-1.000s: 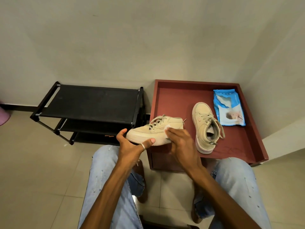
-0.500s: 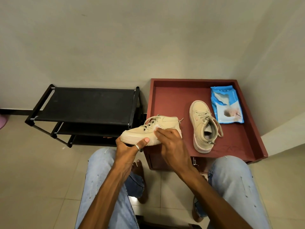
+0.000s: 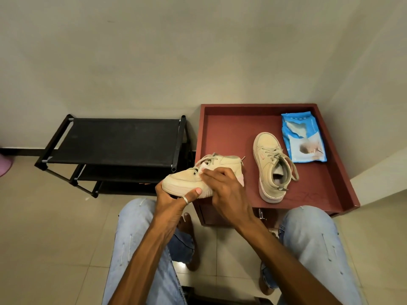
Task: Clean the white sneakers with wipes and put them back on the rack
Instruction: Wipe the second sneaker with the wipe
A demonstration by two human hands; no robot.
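Note:
My left hand (image 3: 174, 200) grips the sole of an off-white sneaker (image 3: 222, 165), held in the air with its toe pointing left. My right hand (image 3: 224, 188) presses a white wipe (image 3: 203, 167) against the sneaker's side near the laces; only a small corner of the wipe shows. The second sneaker (image 3: 269, 166) lies on the red-brown tray-top cabinet (image 3: 224, 133), toe pointing away. A blue wipes pack (image 3: 302, 137) lies in the tray's back right corner.
A black shoe rack (image 3: 114, 140) with bare shelves stands on the left against the wall. My knees in light jeans frame the tiled floor below. A pink object (image 3: 4, 166) shows at the far left edge. Walls close in behind and on the right.
My right hand has slid the wipe leftward along the sneaker, from the heel side toward the laces. The left hand keeps its grip on the sole.

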